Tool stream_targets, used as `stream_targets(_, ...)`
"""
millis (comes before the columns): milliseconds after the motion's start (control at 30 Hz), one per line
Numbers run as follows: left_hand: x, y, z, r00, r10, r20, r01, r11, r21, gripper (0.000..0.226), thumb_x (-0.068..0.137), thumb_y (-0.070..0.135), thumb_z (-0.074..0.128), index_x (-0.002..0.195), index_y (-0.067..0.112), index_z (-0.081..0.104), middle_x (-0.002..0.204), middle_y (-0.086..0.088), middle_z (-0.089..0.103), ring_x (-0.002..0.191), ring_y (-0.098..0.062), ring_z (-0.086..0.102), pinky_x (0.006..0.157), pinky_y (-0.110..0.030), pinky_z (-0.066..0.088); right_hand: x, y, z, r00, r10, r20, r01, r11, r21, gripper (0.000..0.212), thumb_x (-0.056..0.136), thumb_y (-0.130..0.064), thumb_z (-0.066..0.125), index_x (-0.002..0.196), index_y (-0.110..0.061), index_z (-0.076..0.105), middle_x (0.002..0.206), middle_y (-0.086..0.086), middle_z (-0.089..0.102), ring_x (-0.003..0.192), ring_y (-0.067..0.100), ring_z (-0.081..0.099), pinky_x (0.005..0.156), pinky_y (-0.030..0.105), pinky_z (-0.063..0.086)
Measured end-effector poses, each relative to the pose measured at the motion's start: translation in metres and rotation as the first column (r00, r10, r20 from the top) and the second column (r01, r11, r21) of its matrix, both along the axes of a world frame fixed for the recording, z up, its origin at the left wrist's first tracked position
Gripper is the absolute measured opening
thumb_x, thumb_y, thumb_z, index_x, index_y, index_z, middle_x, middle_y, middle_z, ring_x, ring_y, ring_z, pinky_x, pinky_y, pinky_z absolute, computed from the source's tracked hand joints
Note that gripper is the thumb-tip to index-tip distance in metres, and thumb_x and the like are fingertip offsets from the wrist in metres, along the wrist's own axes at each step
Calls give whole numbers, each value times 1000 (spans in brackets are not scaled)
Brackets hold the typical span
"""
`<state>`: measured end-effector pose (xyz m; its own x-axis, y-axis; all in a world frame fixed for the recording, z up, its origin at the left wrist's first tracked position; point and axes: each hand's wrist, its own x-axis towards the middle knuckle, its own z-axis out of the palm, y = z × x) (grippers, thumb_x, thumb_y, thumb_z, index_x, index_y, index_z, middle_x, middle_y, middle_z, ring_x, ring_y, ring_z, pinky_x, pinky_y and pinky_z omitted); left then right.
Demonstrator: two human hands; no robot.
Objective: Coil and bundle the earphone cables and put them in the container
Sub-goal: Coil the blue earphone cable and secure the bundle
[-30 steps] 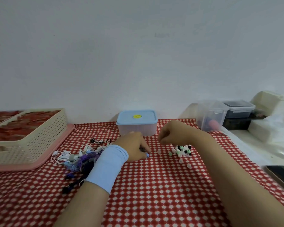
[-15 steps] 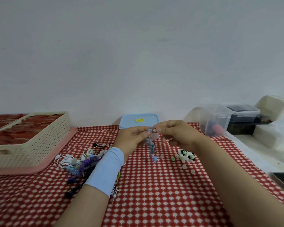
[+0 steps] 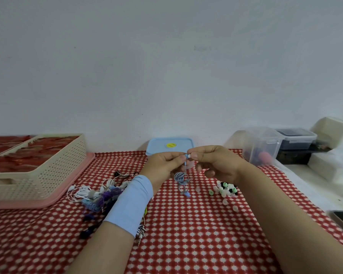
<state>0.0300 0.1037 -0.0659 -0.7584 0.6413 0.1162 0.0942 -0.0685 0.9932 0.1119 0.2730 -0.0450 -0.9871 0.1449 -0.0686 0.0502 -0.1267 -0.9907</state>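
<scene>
Head view: left hand (image 3: 162,165) and right hand (image 3: 216,163) both pinch blue earphone (image 3: 182,177) by its bud. Its coil dangles between cable pile (image 3: 95,194) and ear tips (image 3: 225,189). Lidded container (image 3: 169,144) sits just behind the hands, at the wall.

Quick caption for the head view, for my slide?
Left hand and right hand pinch a blue earphone above the checked cloth, its bundled cable dangling.

Beyond my fingers (image 3: 201,155) a plain pale wall (image 3: 166,66) rises, evenly lit. Beneath them the desk (image 3: 186,244) wears a red cloth (image 3: 48,244) dotted white.
</scene>
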Motion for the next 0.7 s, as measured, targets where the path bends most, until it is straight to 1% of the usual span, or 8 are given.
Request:
stream_targets(67, -1, 0, 4, 998, 15, -58, -17, 999, -29, 15, 92, 17, 67, 102, 9, 75, 74, 6, 72, 70, -5, 66, 74, -25, 51, 0, 2, 3, 1000, 21, 4, -21, 1000, 4, 26, 75, -13, 74, 99, -4, 74, 82, 8, 74, 57, 14, 59, 36, 17, 34)
stream_targets(133, -2, 0, 7, 993, 27, -112, -32, 998, -50, 16, 90, 19, 69, 101, 11, 76, 76, 8, 73, 73, -4, 67, 79, -26, 51, 2, 5, 6, 999, 41, 10, -41, 999, 4, 25, 74, -13, 74, 97, -5, 76, 83, 9, 74, 57, 13, 60, 37, 17, 35)
stream_targets(233, 2, 1, 8, 990, 39, -135, -44, 999, -30, 14, 89, 18, 70, 100, 12, 77, 74, 9, 73, 74, -4, 67, 82, -27, 51, 4, 7, 11, 997, 70, 16, -71, 997, 23, 18, 78, -12, 72, 94, -6, 77, 83, 8, 74, 55, 11, 60, 36, 16, 35)
stream_targets(367, 6, 3, 9, 983, 40, -179, -47, 998, -36, 14, 88, 16, 72, 99, 10, 77, 75, 8, 74, 75, -4, 68, 82, -25, 53, 4, 10, 10, 996, 72, 43, -74, 997, 31, 25, 78, -12, 72, 101, -4, 75, 83, 8, 73, 55, 11, 61, 36, 17, 35)
stream_targets(433, 8, 3, 7, 985, 45, -167, -50, 998, -26, 13, 88, 15, 72, 98, 11, 77, 76, 7, 74, 76, -5, 69, 81, -25, 54, 5, 11, 10, 996, 76, 56, -77, 997, 27, 26, 77, -12, 73, 102, -4, 74, 82, 8, 73, 56, 12, 62, 36, 17, 36)
stream_targets(533, 10, 5, 5, 986, 52, -155, -56, 998, -22, 10, 89, 13, 70, 96, 14, 76, 74, 8, 74, 73, -3, 68, 76, -21, 52, 5, 11, 9, 995, 75, 61, -77, 997, 23, 27, 76, -11, 73, 101, -4, 74, 78, 8, 72, 55, 12, 61, 37, 17, 37)
stream_targets(633, 11, 5, 1, 989, 37, -142, -40, 999, -21, 11, 91, 9, 67, 99, 10, 74, 69, 11, 71, 68, 0, 65, 73, -19, 51, 3, 9, 4, 996, 69, 54, -74, 994, 81, 30, 72, -15, 75, 101, -6, 75, 80, 10, 73, 57, 12, 61, 38, 18, 36)
stream_targets(700, 12, 5, 0, 995, 13, -94, -14, 1000, -9, 12, 93, 7, 63, 100, 8, 73, 67, 11, 70, 66, 0, 64, 69, -17, 52, 2, 10, 0, 997, 65, 47, -68, 996, 63, 29, 72, -16, 75, 100, -7, 75, 82, 9, 73, 58, 12, 62, 39, 18, 37)
